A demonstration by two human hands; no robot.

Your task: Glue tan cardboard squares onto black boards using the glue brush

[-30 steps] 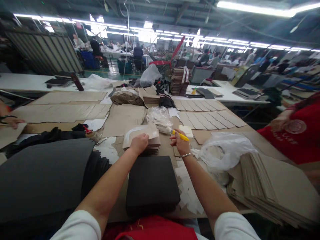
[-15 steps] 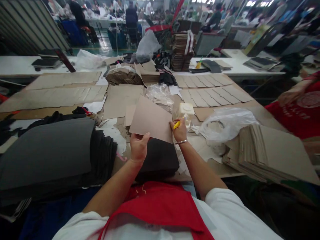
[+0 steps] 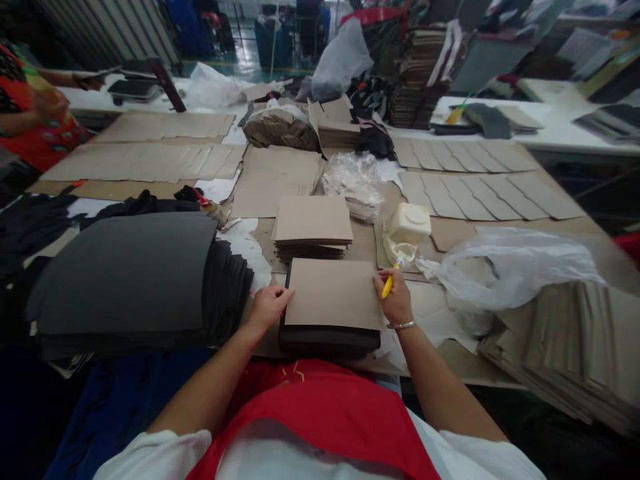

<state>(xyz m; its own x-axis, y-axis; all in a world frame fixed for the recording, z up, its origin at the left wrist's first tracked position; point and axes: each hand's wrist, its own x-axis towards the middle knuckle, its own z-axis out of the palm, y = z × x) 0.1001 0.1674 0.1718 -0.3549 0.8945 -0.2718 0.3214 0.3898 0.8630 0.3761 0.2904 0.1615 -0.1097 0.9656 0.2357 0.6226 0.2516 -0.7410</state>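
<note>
A beige cardboard sheet (image 3: 333, 293) lies flat over a stack of black sheets (image 3: 330, 342) in front of me. My left hand (image 3: 270, 307) pinches the sheet's left edge between thumb and fingers. At the opposite edge, my right hand (image 3: 395, 298) is closed around a yellow-handled brush (image 3: 388, 285), its fingertips against the sheet's right side. Just beyond lies a stack of similar cardboard sheets (image 3: 313, 220). A cut-open cream plastic container (image 3: 409, 225) stands past my right hand, its opening toward me.
Dark grey sheets (image 3: 125, 273) are piled at left. On the right are a clear plastic bag (image 3: 515, 263) and a leaning cardboard pile (image 3: 565, 340). Overlapping cardboard pieces lie in rows (image 3: 475, 195) farther back. Another person's hand (image 3: 53, 103) shows at far left.
The cardboard sheet, tilted in my hands before, has come down flat onto the black stack. My left hand has moved from its near edge to its left edge. The view has tipped downward.
</note>
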